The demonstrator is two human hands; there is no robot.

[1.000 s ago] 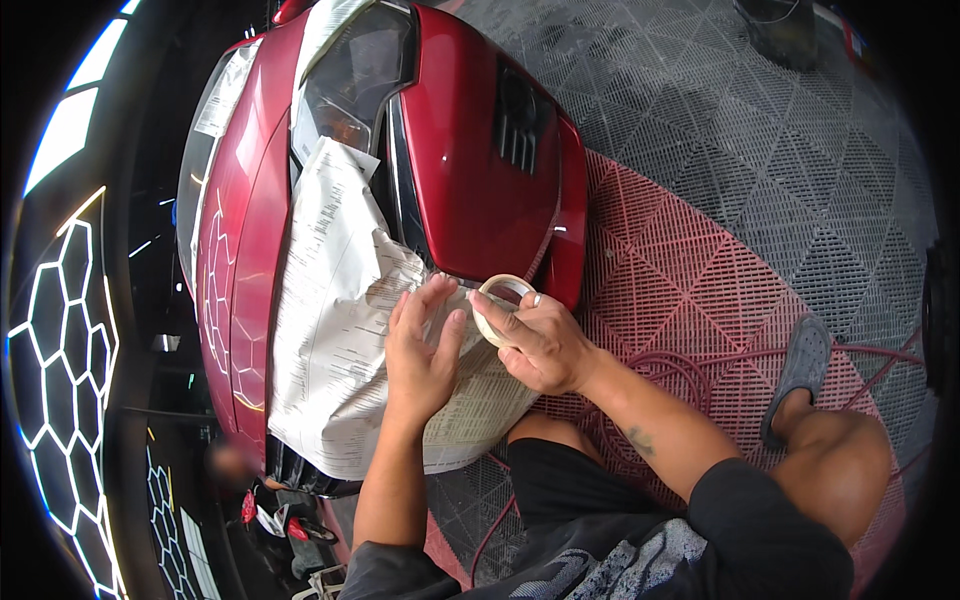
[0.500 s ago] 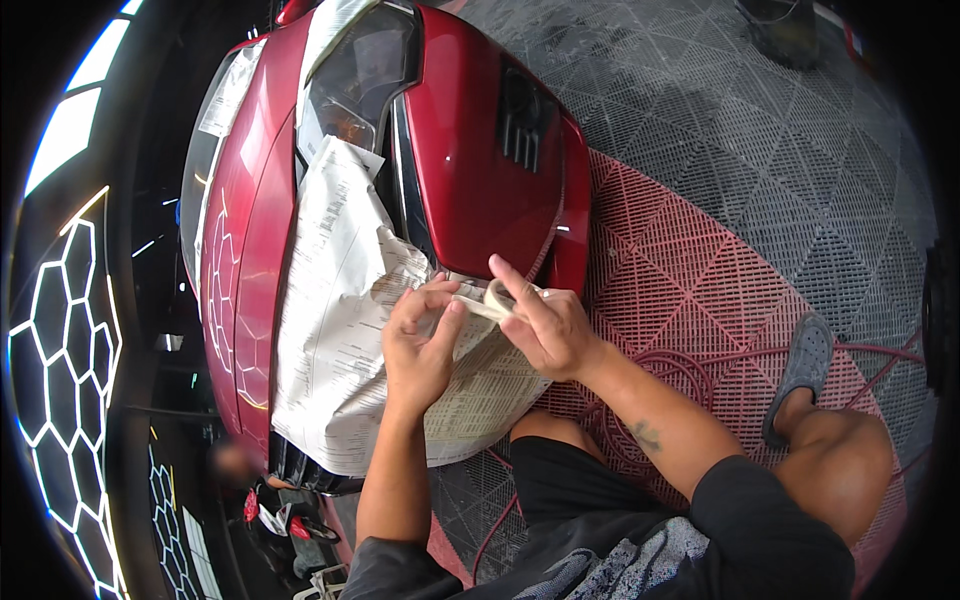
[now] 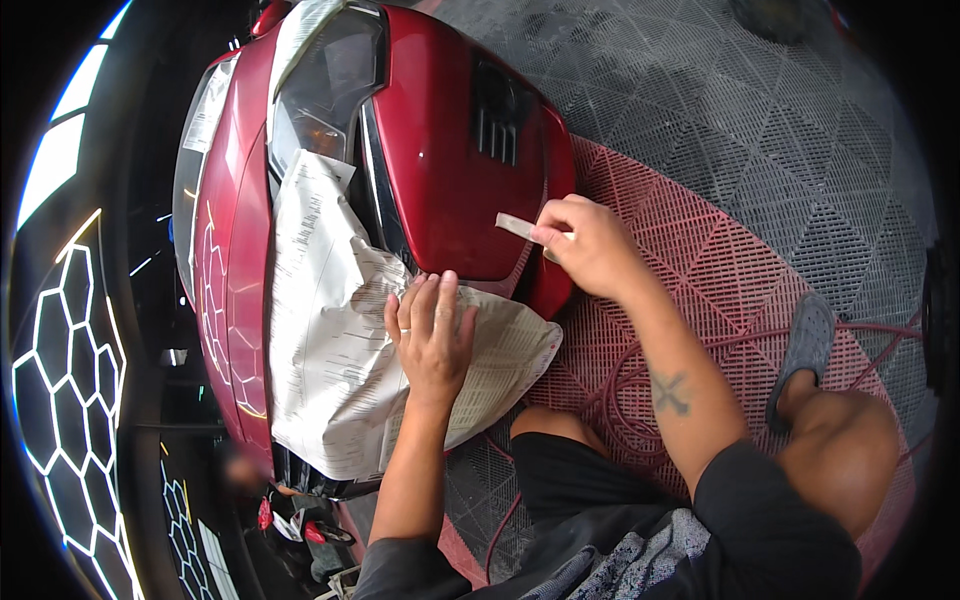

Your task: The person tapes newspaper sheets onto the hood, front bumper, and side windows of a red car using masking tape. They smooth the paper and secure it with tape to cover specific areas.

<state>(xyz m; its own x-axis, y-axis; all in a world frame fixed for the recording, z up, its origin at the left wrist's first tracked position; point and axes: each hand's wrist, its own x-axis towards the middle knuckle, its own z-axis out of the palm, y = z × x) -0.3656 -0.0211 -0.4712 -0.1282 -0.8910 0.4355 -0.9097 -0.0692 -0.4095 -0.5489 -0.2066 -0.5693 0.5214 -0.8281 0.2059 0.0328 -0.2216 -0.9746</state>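
A sheet of printed paper [image 3: 340, 290] covers the lower corner of a red car's front [image 3: 440, 150]. My left hand [image 3: 432, 335] lies on it with fingers stretched out, their tips at the paper's upper edge where it meets the red panel. To the right, above the panel's edge, my right hand [image 3: 590, 245] is closed around a roll of masking tape, mostly hidden by the fingers. A short pale strip of tape [image 3: 515, 225] sticks out of that hand to the left, apart from the paper.
The headlight [image 3: 325, 100] stands past the paper, with more covering along its far edge. A dark red hose [image 3: 625, 400] coils on the red and grey grid floor tiles [image 3: 690, 270] at my right. My foot in a grey clog [image 3: 803, 345] rests beside the hose.
My hands have parted. The right one has moved up and right with the tape roll; the left one has let go of the tape's end and now lies flat on the paper.
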